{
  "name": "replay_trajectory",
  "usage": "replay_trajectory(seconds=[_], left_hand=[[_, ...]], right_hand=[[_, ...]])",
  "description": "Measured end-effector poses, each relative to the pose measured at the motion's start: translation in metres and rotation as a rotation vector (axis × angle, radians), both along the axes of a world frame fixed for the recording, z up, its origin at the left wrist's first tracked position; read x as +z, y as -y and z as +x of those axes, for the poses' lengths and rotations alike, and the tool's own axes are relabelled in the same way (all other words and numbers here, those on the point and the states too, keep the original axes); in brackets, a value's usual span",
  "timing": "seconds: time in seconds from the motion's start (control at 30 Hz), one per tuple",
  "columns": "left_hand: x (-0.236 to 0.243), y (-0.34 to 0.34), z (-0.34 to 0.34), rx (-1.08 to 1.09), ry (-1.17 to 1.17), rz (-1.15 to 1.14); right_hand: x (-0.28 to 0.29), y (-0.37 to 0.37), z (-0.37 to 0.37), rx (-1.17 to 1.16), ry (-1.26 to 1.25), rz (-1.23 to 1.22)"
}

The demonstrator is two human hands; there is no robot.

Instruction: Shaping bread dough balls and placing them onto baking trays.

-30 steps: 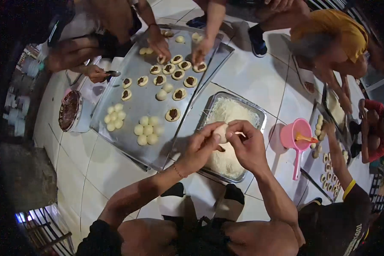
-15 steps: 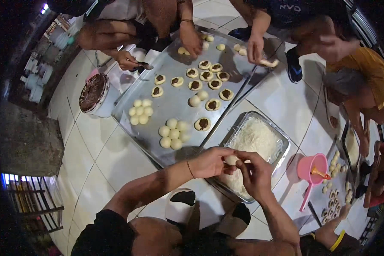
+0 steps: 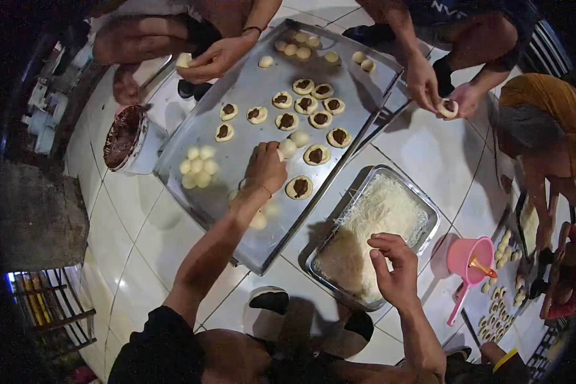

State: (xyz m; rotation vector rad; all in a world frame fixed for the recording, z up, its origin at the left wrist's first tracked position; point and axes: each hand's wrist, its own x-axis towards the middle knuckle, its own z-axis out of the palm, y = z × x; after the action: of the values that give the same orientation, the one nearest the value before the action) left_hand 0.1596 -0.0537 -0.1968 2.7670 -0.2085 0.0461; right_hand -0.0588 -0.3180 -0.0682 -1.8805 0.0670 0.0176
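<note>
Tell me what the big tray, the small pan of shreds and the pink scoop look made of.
Big tray: looks like sheet metal, dull grey with a soft sheen and a raised rim. Small pan: shinier metal, probably steel or aluminium, with bright reflective walls. Pink scoop: likely plastic, with even opaque colour and a moulded handle.

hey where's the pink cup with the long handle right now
In the head view the pink cup sits on the white tiled floor at the person's right, just right of the metal tray of shredded cheese, beyond the right hand.
</note>
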Motion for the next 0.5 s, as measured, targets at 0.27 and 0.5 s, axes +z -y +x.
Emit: replay_trajectory(seconds=[0.27, 0.5], left_hand=[[0.031, 0.007, 0.008, -0.061, -0.122, -0.035], [0.028, -0.01, 0.013, -0.12, -0.167, -0.038]], right_hand=[[0.005, -0.004, 0.01, -0.055, -0.006, 0.039], [0.007, -0.002, 0.009, -0.08, -0.023, -0.008]])
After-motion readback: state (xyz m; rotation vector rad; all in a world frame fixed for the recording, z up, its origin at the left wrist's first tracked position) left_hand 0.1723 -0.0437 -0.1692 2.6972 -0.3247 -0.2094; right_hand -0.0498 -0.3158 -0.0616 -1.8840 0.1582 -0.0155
